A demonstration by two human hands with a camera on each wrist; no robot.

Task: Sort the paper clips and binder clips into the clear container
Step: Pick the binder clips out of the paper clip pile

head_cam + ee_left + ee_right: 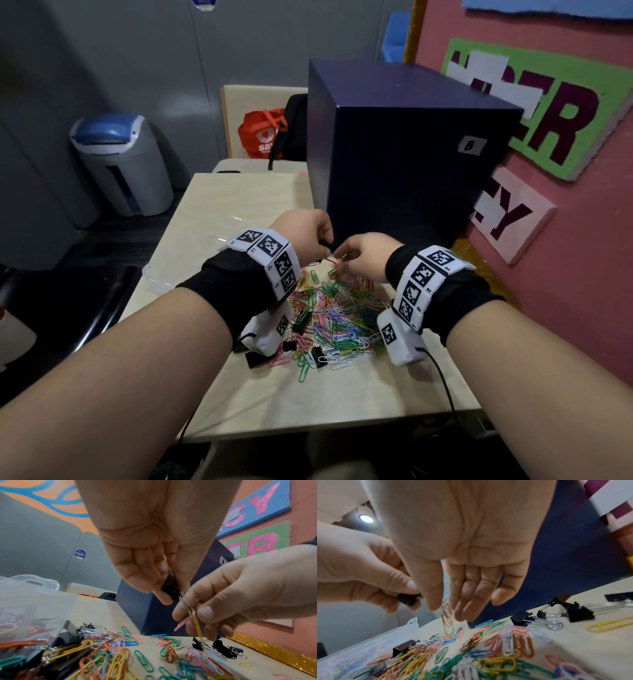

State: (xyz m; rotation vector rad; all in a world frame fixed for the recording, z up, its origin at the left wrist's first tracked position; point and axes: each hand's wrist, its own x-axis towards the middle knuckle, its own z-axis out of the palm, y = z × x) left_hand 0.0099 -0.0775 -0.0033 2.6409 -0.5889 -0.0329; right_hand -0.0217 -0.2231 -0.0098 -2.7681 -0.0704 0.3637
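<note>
My left hand [325,240] pinches a small black binder clip [169,590] between thumb and fingers, above the far end of the pile. My right hand [339,261] meets it and pinches a few paper clips [447,613] that hang down from that binder clip's wire handle; a yellow one [197,624] shows below the thumb. A heap of coloured paper clips [337,320] mixed with black binder clips [301,322] lies on the beige table [239,205]. The clear container [25,601], with clips inside, stands left of the pile, largely hidden behind my left forearm in the head view.
A big dark blue box [404,154] stands close behind the hands. The pink wall [582,274] runs along the table's right side. More binder clips [573,609] lie by the box. A grey bin [123,164] and a red bag [263,133] are beyond the table.
</note>
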